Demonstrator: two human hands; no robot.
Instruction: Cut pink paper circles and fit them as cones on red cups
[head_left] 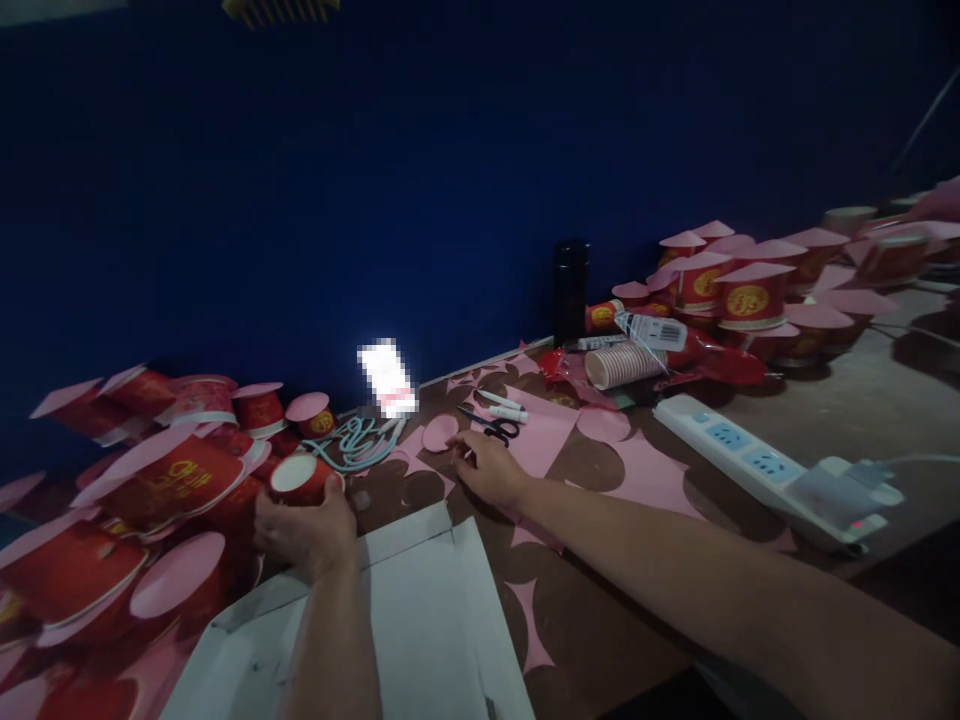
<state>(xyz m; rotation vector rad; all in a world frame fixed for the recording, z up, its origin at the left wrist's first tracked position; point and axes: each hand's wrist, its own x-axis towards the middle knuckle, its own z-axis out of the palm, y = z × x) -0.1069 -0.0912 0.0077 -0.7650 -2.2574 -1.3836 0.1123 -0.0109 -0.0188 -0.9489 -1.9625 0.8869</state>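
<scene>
My left hand (313, 525) is closed around a small red paper cup (301, 480), tilted so that its round white end faces up. My right hand (487, 468) reaches over the table with thumb and fingers curved and slightly apart. Its fingertips are at the edge of a pink paper circle (440, 433); I cannot tell whether they touch it. Just beyond that hand, black-handled scissors (504, 430) and white pens (504, 407) lie on pink paper. A lit phone (388, 378), blurred out, stands behind a coiled light-blue cord (358, 443).
Red cups topped with pink discs (176, 580) crowd the left; more such cups (750, 300) stand at the back right. A white cardboard box (420, 600) lies in front. Pink offcuts (531, 620), a black flask (571, 290), stacked cups (626, 366) and a power strip (739, 455) occupy the table.
</scene>
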